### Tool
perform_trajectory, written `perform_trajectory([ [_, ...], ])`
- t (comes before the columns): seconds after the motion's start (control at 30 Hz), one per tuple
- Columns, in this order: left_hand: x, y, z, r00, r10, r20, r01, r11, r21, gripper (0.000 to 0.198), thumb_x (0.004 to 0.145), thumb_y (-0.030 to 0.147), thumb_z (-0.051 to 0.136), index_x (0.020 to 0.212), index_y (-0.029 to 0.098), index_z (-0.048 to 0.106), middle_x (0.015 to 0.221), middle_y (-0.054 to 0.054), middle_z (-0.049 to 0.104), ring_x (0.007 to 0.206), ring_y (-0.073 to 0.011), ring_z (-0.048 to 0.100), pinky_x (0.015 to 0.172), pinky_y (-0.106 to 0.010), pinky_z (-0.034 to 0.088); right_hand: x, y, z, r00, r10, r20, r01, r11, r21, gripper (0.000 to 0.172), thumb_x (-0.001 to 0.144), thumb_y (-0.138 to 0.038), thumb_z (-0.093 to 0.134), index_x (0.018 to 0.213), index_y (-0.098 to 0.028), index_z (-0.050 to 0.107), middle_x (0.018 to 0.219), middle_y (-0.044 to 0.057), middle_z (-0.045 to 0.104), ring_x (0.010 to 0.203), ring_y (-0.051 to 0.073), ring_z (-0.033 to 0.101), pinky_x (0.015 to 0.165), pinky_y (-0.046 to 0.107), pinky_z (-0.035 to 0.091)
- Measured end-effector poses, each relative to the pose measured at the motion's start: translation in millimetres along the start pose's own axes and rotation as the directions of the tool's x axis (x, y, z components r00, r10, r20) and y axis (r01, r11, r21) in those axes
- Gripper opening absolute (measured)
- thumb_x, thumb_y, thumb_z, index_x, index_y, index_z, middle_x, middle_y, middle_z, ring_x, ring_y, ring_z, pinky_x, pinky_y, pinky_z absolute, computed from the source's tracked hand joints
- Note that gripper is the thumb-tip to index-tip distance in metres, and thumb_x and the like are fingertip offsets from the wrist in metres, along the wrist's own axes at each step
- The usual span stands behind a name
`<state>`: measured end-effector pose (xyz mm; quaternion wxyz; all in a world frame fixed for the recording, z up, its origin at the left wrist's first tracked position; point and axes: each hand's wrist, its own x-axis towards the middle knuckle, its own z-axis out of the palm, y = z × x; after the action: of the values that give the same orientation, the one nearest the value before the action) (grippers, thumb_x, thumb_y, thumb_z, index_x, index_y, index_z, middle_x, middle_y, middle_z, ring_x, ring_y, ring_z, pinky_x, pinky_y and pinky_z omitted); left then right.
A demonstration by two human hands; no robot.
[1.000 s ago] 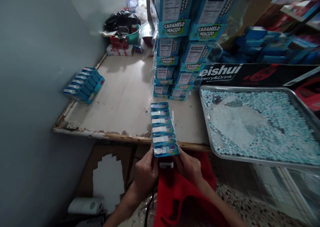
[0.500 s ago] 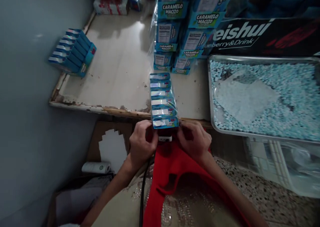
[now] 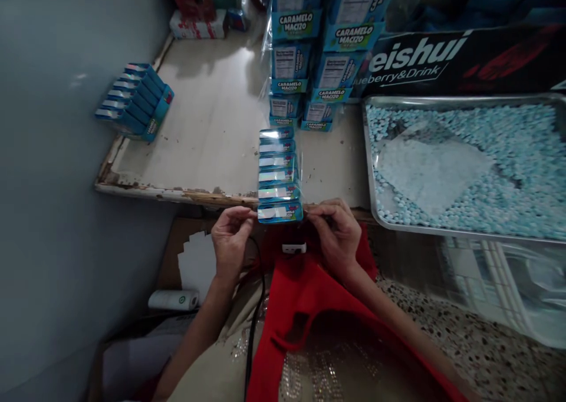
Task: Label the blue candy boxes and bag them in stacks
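A row of small blue candy boxes wrapped in clear film [image 3: 277,175] lies on the worn white table [image 3: 212,137], reaching its front edge. My left hand [image 3: 230,243] pinches the near left corner of the pack with curled fingers. My right hand [image 3: 338,231] pinches the near right corner the same way. Both hands hold the pack's nearest end, just above a red cloth [image 3: 309,296] on my lap. A small white device [image 3: 294,248] sits below the pack.
Tall stacks of blue "Caramelo Macizo" boxes [image 3: 309,54] stand behind the pack. A metal tray of pale blue candies [image 3: 464,160] sits at the right. Another wrapped blue pack [image 3: 135,101] leans by the left wall. A white roll [image 3: 172,300] lies below the table.
My hands moved from under the pack's end to its two near corners, fingers now pinching. The view shifted slightly; the pack stays on the table.
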<state>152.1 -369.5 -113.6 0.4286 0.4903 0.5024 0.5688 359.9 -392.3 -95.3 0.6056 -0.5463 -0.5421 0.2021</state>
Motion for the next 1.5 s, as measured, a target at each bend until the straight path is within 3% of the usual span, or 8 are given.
perform_trajectory([
  [0.13,-8,-2,-2.4,0.999,0.042,0.014,-0.042,0.999,-0.018,0.021,0.092,0.022,0.073,0.111,0.024,0.065,0.092,0.0,0.072,0.089,-0.0134,0.071,0.087,-0.027,0.059,-7,13,-3,0.986,0.158,0.058,-0.164,0.977,0.134,0.01,0.1,-0.027,0.064,0.091,-0.021,0.063,0.083,-0.001,0.062,0.075,0.013,0.06,0.069,0.027,0.052],
  [0.3,-7,-1,5.3,0.951,0.236,0.197,-0.245,0.969,0.019,0.049,0.091,0.023,0.071,0.137,0.028,0.054,0.128,-0.009,0.06,0.123,-0.0213,0.064,0.11,-0.04,0.055,1,-2,-18,0.971,-0.216,0.106,0.223,0.973,-0.064,0.026,0.092,-0.019,0.071,0.115,-0.024,0.06,0.111,0.005,0.059,0.101,0.019,0.061,0.084,0.034,0.056],
  [0.47,-4,-14,12.3,0.91,0.376,0.174,-0.408,0.888,0.212,0.057,0.085,0.018,0.078,0.131,0.027,0.046,0.124,-0.008,0.055,0.109,-0.0185,0.063,0.093,-0.033,0.059,5,-12,-14,0.897,-0.361,0.256,0.418,0.881,-0.223,0.021,0.09,-0.017,0.07,0.109,-0.025,0.065,0.117,0.008,0.058,0.107,0.022,0.061,0.086,0.038,0.058],
  [0.83,28,-21,-17.2,0.5,0.792,0.351,-0.855,0.389,0.343,0.033,0.086,0.012,0.079,0.115,0.028,0.073,0.114,-0.006,0.078,0.105,-0.0185,0.076,0.094,-0.03,0.063,3,9,-16,0.808,-0.54,0.235,0.588,0.715,-0.377,0.025,0.092,-0.017,0.076,0.11,-0.034,0.079,0.12,0.005,0.067,0.108,0.024,0.064,0.091,0.04,0.057],
  [1.07,30,-26,-9.5,0.774,0.608,0.174,-0.623,0.686,0.377,0.005,0.09,0.028,0.078,0.092,0.026,0.081,0.087,-0.002,0.081,0.08,-0.0168,0.078,0.079,-0.03,0.065,0,3,-17,0.817,-0.547,0.183,0.572,0.73,-0.373,0.029,0.09,-0.015,0.077,0.104,-0.04,0.081,0.104,0.004,0.068,0.1,0.025,0.061,0.083,0.042,0.055],
  [1.23,15,-34,26.0,0.991,0.098,-0.094,-0.101,0.995,-0.024,0.028,0.095,0.047,0.071,0.09,0.019,0.075,0.079,-0.002,0.074,0.071,-0.0143,0.07,0.069,-0.027,0.059,7,3,-18,0.787,-0.546,0.289,0.617,0.715,-0.329,0.024,0.099,-0.019,0.066,0.1,-0.035,0.083,0.078,0.002,0.063,0.073,0.018,0.053,0.066,0.036,0.042],
  [1.37,18,-37,13.9,0.927,0.36,-0.108,-0.339,0.925,0.172,0.02,0.093,0.039,0.076,0.1,0.021,0.074,0.088,-0.004,0.075,0.08,-0.0163,0.074,0.075,-0.029,0.062,10,2,-18,0.762,-0.562,0.321,0.644,0.71,-0.285,0.022,0.102,-0.018,0.062,0.104,-0.029,0.081,0.076,0.001,0.065,0.07,0.015,0.05,0.065,0.032,0.037],
  [1.5,44,-26,-25.7,0.655,0.662,0.364,-0.751,0.512,0.418,0.01,0.089,0.027,0.079,0.099,0.027,0.081,0.1,-0.007,0.08,0.097,-0.0227,0.079,0.09,-0.035,0.066,9,-1,-18,0.759,-0.548,0.352,0.646,0.7,-0.304,0.023,0.104,-0.021,0.06,0.105,-0.03,0.081,0.076,0.0,0.067,0.069,0.013,0.053,0.064,0.031,0.038],
])
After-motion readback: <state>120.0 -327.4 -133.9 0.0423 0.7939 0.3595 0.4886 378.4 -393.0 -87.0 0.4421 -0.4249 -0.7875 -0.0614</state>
